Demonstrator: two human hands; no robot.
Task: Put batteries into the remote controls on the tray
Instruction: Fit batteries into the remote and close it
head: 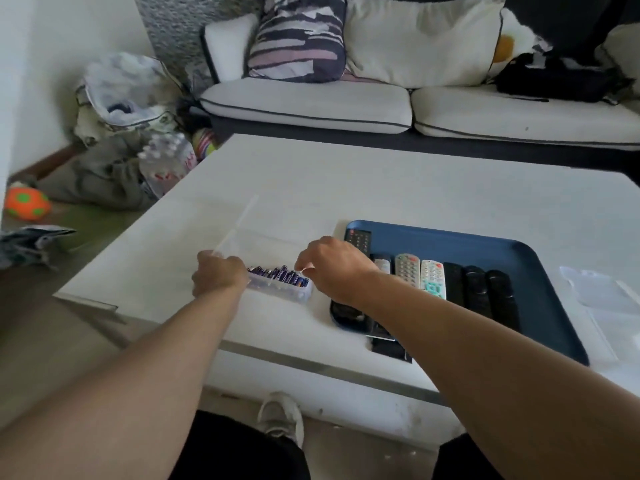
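Observation:
A clear plastic box [281, 292] full of purple batteries [277, 274] sits on the white table, its clear lid [239, 223] swung up and open. My left hand [218, 276] grips the box's left end by the lid hinge. My right hand [332, 268] hovers over the box's right end, its fingertips pinched at the batteries; whether it holds one is hidden. To the right lies a blue tray [450, 239] holding several remote controls: black ones [481, 292], two pale ones [408, 270] and one with teal buttons [433, 278].
A second clear plastic box [599, 289] lies right of the tray. A dark remote [389, 346] sticks out over the table's front edge. A white sofa [346, 102] with cushions stands behind the table. Bags, bottles and an orange ball [26, 204] crowd the floor at the left.

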